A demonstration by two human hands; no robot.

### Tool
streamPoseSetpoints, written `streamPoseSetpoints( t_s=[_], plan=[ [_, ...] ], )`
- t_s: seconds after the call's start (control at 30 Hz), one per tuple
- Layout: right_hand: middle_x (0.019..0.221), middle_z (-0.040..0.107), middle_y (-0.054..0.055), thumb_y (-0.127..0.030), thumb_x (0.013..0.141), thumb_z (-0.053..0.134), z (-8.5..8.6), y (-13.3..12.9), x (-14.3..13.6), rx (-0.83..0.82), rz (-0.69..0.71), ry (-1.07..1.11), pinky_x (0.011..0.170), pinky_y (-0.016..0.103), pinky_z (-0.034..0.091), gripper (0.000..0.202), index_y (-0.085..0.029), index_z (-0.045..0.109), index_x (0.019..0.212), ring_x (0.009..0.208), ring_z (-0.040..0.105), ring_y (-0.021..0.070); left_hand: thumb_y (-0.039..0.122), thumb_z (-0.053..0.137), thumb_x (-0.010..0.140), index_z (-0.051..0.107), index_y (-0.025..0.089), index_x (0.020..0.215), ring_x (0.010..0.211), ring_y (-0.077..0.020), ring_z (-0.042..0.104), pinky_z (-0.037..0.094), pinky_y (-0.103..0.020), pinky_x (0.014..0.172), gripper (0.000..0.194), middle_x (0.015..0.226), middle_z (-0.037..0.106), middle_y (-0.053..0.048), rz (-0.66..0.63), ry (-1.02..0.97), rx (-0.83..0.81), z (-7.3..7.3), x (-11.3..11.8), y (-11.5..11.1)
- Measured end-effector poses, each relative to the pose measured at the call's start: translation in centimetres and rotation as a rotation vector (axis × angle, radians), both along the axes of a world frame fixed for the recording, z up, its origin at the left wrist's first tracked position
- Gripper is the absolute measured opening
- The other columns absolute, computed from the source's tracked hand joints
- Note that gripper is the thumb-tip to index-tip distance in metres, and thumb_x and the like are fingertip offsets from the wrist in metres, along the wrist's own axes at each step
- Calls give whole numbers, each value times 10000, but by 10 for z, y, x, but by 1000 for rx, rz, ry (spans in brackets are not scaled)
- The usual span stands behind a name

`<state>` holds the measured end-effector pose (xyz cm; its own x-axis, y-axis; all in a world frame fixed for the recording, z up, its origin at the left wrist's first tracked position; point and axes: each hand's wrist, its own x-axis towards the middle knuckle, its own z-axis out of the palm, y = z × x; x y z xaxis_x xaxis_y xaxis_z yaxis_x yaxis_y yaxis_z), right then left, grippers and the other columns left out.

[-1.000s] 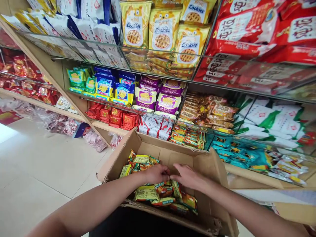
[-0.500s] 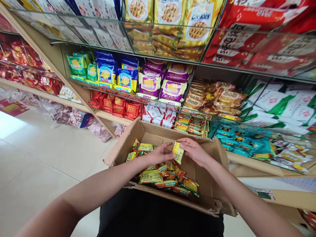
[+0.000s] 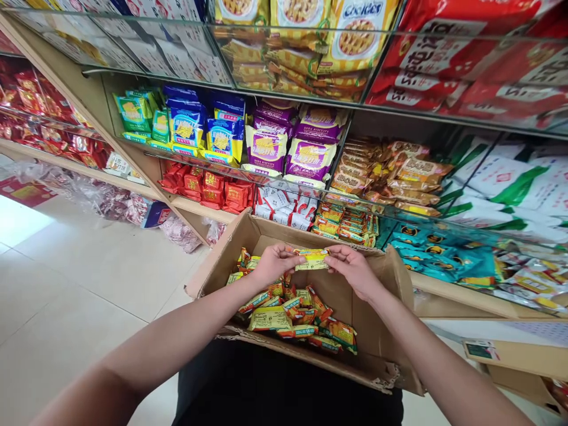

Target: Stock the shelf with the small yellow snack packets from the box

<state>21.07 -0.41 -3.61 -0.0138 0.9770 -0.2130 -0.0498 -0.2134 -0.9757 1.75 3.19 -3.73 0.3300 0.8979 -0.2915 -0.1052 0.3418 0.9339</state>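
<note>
Between my two hands a small yellow snack packet (image 3: 312, 261) is held level, one end in each hand. My left hand (image 3: 276, 262) pinches its left end, and my right hand (image 3: 351, 269) pinches its right end. Both hands are above the far half of an open cardboard box (image 3: 373, 307). Inside the box, below my left hand and forearm, lie several loose yellow and orange snack packets (image 3: 270, 318), partly hidden by that arm. Similar packets (image 3: 346, 222) stand in rows on the low shelf just behind the box.
Shelves with glass fronts (image 3: 284, 97) hold purple soda biscuit bags (image 3: 266, 148), blue bags (image 3: 186, 127) and brown packets (image 3: 417, 171). Red packets (image 3: 213, 188) and teal packets (image 3: 437, 251) flank the low shelf. Plastic-wrapped bundles (image 3: 180, 231) rest on the tiled floor (image 3: 89, 284).
My left hand has closed on the packet's left end. The packet has turned from upright to level and risen slightly, now gripped by both hands. The view has shifted slightly.
</note>
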Motion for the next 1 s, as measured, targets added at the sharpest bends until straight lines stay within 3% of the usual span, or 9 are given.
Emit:
streamPoseSetpoints(
  t_s=[0.13, 0.27, 0.33, 0.47, 0.63, 0.77, 0.83, 0.93, 1.0],
  plan=[
    [742, 602, 6, -365, 607, 702, 2, 0, -1, 25, -53, -2, 590, 256, 459, 303, -181, 580, 815, 656, 531, 115, 381, 740, 536, 504, 127, 631, 515, -53, 511, 480, -187, 470, 360, 614, 570, 36, -12, -24, 50, 1, -1, 3],
    [729, 600, 1, -372, 604, 701, 3, -1, 0, 75, -73, -18, 604, 286, 479, 273, -194, 564, 760, 642, 548, 124, 385, 713, 588, 485, 145, 682, 512, -36, 497, 495, -208, 548, 345, 605, 520, 65, -7, -113, -4, 2, -2, 2],
    [780, 613, 13, -358, 629, 683, 2, -2, 1, 146, -64, -67, 647, 310, 485, 235, -199, 556, 746, 666, 566, 133, 410, 698, 607, 468, 160, 725, 563, -55, 550, 496, -230, 609, 359, 665, 538, 56, -6, -184, -92, 5, -1, 1],
    [1002, 604, 48, -271, 707, 610, -3, -5, 0, 334, 39, -229, 806, 353, 451, 99, -211, 564, 770, 899, 572, 170, 514, 606, 672, 463, 188, 894, 706, -148, 638, 484, -283, 681, 420, 854, 604, -24, -128, -270, -352, 11, -1, -1],
    [1179, 504, 69, -172, 697, 544, -4, -8, -2, 467, 96, -499, 941, 395, 357, 87, -213, 576, 766, 1087, 478, 197, 230, 734, 610, 467, 179, 959, 714, -130, 645, 474, -242, 705, 443, 818, 641, -19, -107, -283, -278, 8, -3, -2],
    [1292, 361, 82, -188, 678, 551, -5, -7, -1, 402, 104, -384, 864, 347, 432, 123, -209, 557, 799, 1098, 468, 203, 174, 735, 600, 469, 191, 963, 755, -113, 635, 475, -267, 761, 451, 831, 646, 7, -94, -309, -219, 5, -3, -1],
    [1251, 394, 85, -227, 679, 576, -6, -7, -1, 311, 156, -260, 780, 311, 472, 176, -215, 530, 848, 1010, 522, 185, 148, 740, 583, 465, 200, 954, 791, -107, 627, 468, -284, 799, 465, 846, 642, 23, -96, -318, -201, 5, -4, 0],
    [955, 547, 37, -283, 697, 593, -10, -6, -2, 184, 207, -157, 682, 293, 483, 253, -232, 465, 910, 773, 568, 135, 145, 737, 577, 463, 202, 930, 813, -102, 619, 459, -301, 830, 451, 859, 632, 35, -109, -323, -187, 7, -4, 0],
    [837, 554, 1, -287, 709, 587, -12, -5, -4, 147, 199, -151, 625, 283, 476, 274, -241, 428, 928, 653, 542, 114, 179, 728, 593, 462, 194, 898, 818, -106, 616, 466, -299, 817, 405, 861, 628, 27, -114, -313, -188, 7, -4, -1]
  ],
)
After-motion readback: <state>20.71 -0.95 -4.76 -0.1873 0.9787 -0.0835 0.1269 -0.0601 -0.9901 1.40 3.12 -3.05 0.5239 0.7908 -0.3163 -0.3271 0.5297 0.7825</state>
